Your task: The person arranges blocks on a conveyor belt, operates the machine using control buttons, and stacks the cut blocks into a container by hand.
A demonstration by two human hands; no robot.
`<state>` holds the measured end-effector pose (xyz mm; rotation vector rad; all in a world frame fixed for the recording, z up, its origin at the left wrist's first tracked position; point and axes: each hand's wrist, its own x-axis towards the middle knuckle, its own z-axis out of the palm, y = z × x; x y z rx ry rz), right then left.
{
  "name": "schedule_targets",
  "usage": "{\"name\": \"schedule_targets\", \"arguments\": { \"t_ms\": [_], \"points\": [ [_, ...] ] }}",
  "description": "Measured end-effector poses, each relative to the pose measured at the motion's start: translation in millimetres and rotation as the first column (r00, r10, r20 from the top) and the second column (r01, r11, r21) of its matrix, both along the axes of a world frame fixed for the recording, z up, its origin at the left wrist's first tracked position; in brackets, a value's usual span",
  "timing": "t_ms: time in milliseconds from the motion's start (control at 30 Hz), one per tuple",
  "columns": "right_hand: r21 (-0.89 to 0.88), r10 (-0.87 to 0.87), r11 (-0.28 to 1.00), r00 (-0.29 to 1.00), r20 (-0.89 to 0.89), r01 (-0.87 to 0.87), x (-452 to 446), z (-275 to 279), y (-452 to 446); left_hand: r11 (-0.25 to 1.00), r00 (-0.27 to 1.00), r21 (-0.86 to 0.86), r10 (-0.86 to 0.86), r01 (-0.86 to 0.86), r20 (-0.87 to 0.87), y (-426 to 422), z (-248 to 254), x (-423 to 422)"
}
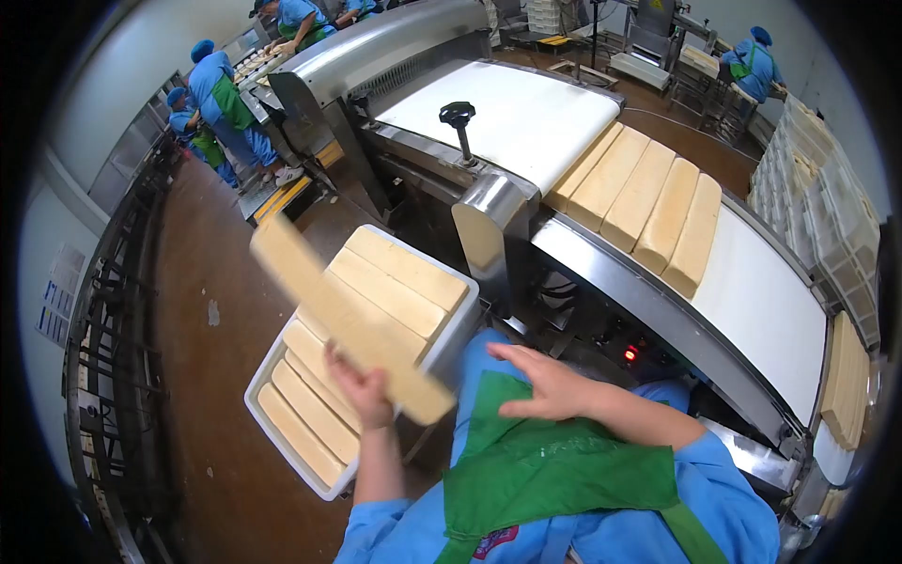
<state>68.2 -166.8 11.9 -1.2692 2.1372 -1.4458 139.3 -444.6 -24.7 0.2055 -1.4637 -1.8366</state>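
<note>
My left hand [362,390] holds a long pale bread loaf [343,305], blurred by motion, tilted over a white crate [293,467]. Part of the grip is hidden beneath the loaf. Inside the crate lie several similar long loaves [305,409], side by side in two groups turned different ways. My right hand [550,381] is in front of my green apron, its thumb and fingers apart, with nothing in it. Ahead and to the right, a row of several loaves [648,202] rests on the conveyor, away from both hands.
A white conveyor belt [507,117] with a metal frame and black knob [458,115] runs across the front. More loaves [846,385] sit at the far right, near stacked white crates [799,179]. Co-workers in blue [221,99] stand at the back left, another [754,66] back right.
</note>
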Motion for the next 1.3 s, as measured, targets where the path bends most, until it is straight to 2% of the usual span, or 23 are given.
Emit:
{"name": "schedule_targets", "arguments": {
  "t_ms": [33, 100, 133, 167, 233, 300, 333, 367, 400, 467, 500, 567, 600, 633, 667, 767, 867, 933, 1000, 1133, 1233, 1267, 1300],
  "points": [
    [-0.1, 0.021, 0.995, 0.995, 0.094, -0.011, 8, 6, -4, 0.983, 0.988, -0.128, -0.144, 0.135, -0.064, 28, 12, -16],
    [-0.092, -0.276, 0.961, 0.921, -0.274, 0.261, 11, 0, 10, 0.817, 0.804, -0.271, -0.564, 0.509, -0.188, 73, 34, -31],
    [-0.387, -0.246, 0.89, 0.968, 0.04, 0.242, 7, -16, 24, 0.715, 0.717, -0.406, -0.673, 0.569, -0.18, 89, 51, -40],
    [-0.564, -0.205, 0.782, 0.964, 0.169, 0.265, 7, -6, 38, 0.613, 0.649, -0.513, -0.749, 0.601, -0.136, 99, 65, -49],
    [-0.64, -0.413, 0.636, 0.891, 0.191, 0.432, 5, 13, 79, 0.591, 0.653, -0.51, -0.754, 0.625, -0.073, 98, 60, -64],
    [-0.636, -0.641, 0.448, 0.722, 0.261, 0.628, -4, 19, 124, 0.711, 0.802, -0.434, -0.595, 0.554, 0.049, 88, 42, -72],
    [-0.64, -0.691, 0.375, 0.663, 0.288, 0.67, -12, 25, 149, 0.773, 0.844, -0.359, -0.528, 0.523, 0.095, 79, 29, -74],
    [-0.625, -0.708, 0.297, 0.606, 0.363, 0.722, -19, 26, 179, 0.834, 0.877, -0.272, -0.454, 0.48, 0.155, 67, 16, -73],
    [-0.62, -0.654, 0.214, 0.583, 0.482, 0.754, -25, 32, 208, 0.862, 0.907, -0.294, -0.36, 0.413, 0.22, 48, -4, -74],
    [-0.458, -0.585, 0.196, 0.479, 0.654, 0.867, -42, 26, 281, 0.91, 0.926, -0.308, -0.167, 0.277, 0.34, 8, -47, -67],
    [-0.273, -0.718, 0.205, 0.334, 0.611, 0.94, -57, 9, 318, 0.919, 0.89, -0.314, -0.077, 0.238, 0.449, -5, -54, -59],
    [0.113, -0.909, 0.127, 0.071, 0.41, 0.985, -79, -34, 370, 0.964, 0.833, -0.214, -0.015, 0.16, 0.553, -47, -93, -44],
    [0.248, -0.994, 0.051, 0.023, 0.111, 0.967, -79, -35, 365, 0.961, 0.804, -0.266, 0.096, 0.08, 0.587, -55, -99, -35],
    [0.352, -0.979, -0.061, 0.012, -0.202, 0.934, -83, -31, 348, 0.948, 0.768, -0.314, 0.167, 0.046, 0.618, -62, -100, -27],
    [0.415, -0.869, -0.194, 0.041, -0.493, 0.889, -84, -28, 336, 0.932, 0.725, -0.363, 0.242, 0.012, 0.645, -69, -101, -16],
    [0.457, -0.887, -0.185, 0.053, -0.46, 0.87, -92, -19, 311, 0.774, 0.612, -0.629, 0.53, -0.067, 0.587, -112, -144, 11],
    [0.416, -0.867, -0.15, 0.083, -0.492, 0.897, -109, -27, 286, 0.671, 0.255, -0.736, 0.699, 0.089, 0.668, -87, -96, 25],
    [0.393, -0.86, -0.097, 0.122, -0.495, 0.914, -135, -27, 261, 0.68, 0.179, -0.729, 0.71, 0.079, 0.681, -85, -99, 26],
    [0.346, -0.858, -0.048, 0.139, -0.495, 0.937, -157, -30, 240, 0.682, 0.139, -0.729, 0.717, 0.064, 0.683, -85, -106, 25],
    [0.323, -0.903, -0.05, 0.096, -0.419, 0.945, -165, -18, 226, 0.681, 0.131, -0.732, 0.724, 0.014, 0.677, -95, -118, 10],
    [-0.026, -0.728, -0.009, -0.025, -0.685, 1.0, -149, -47, 214, 0.685, 0.09, -0.728, 0.726, -0.013, 0.681, -97, -123, 1],
    [-0.202, -0.743, 0.171, -0.008, -0.669, 0.964, -130, -47, 195, 0.676, 0.079, -0.737, 0.735, -0.007, 0.673, -93, -121, 0],
    [-0.311, -0.789, 0.379, 0.128, -0.601, 0.871, -109, -54, 176, 0.667, 0.07, -0.745, 0.743, 0.001, 0.665, -90, -120, 0]
  ]
}}
